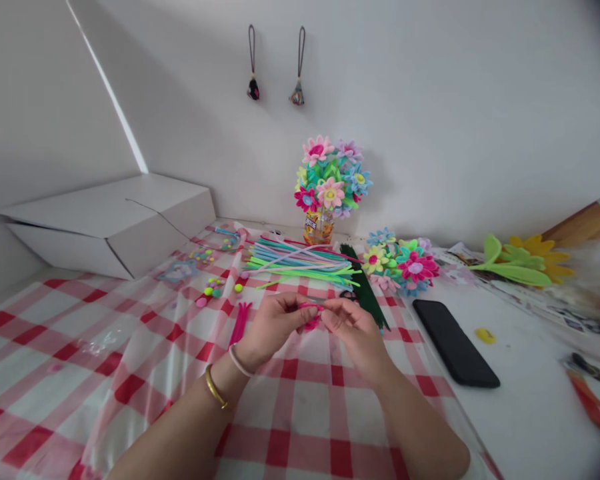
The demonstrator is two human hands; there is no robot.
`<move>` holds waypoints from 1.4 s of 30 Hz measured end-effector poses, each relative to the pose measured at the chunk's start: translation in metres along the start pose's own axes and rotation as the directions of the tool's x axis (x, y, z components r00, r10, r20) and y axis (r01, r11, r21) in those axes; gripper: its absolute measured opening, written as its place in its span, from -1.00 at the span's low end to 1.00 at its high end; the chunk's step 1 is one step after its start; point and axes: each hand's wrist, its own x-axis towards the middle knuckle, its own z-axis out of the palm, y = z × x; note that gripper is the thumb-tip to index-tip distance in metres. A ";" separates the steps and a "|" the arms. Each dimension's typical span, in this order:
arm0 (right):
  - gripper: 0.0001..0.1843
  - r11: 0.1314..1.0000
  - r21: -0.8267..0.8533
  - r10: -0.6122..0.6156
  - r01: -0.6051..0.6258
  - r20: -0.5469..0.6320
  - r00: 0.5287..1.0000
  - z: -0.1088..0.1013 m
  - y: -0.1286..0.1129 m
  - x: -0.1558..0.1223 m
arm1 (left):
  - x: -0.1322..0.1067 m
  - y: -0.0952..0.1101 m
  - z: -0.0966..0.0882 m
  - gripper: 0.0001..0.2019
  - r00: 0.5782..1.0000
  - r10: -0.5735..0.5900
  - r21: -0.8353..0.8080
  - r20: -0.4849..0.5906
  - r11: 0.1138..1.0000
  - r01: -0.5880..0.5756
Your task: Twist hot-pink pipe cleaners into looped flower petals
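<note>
My left hand (pixel 277 323) and my right hand (pixel 353 330) meet over the checked tablecloth, fingertips pinched on a bent hot-pink pipe cleaner (pixel 312 323). Part of it loops below the fingers, and the fingers hide the rest. Left of my left hand lie a few straight hot-pink pipe cleaners (pixel 240 323). Just beyond both hands, a pile of blue, lilac and green pipe cleaners (pixel 300 260) is spread out. A bundle of dark green pipe cleaners (pixel 367 293) lies beyond my right hand, with dark-handled scissors (pixel 349 295) by it, partly hidden.
Coloured pompoms (pixel 213 288) are scattered to the left, near a white box (pixel 155 220). Fuzzy flowers (pixel 330 177) stand in a container at the wall; another bunch (pixel 407 263) lies right of it. A black phone (pixel 455 341) and orange-handled scissors (pixel 593 400) are on the right.
</note>
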 end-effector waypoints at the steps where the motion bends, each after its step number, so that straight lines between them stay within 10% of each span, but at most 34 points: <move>1: -0.81 1.000 -0.011 -0.005 0.005 -0.018 1.000 -0.001 0.001 0.000 | 0.000 0.000 0.000 -0.76 1.000 -0.008 0.021 -0.004 1.000 0.008; 11: -0.78 0.997 0.072 0.048 -0.040 -0.105 0.993 0.001 0.001 0.001 | 0.003 -0.004 -0.007 -0.81 0.994 -0.106 -0.287 0.029 0.952 0.110; 25: -0.89 0.908 0.409 0.043 -0.090 0.122 0.992 0.008 0.003 -0.003 | -0.002 0.003 -0.002 -0.74 0.965 -0.103 -0.509 0.241 0.833 0.216; 42: -0.85 0.876 0.474 0.138 -0.095 -0.056 0.989 0.013 0.006 0.002 | 0.003 -0.003 0.001 -0.87 0.986 -0.120 -0.537 0.113 0.828 0.162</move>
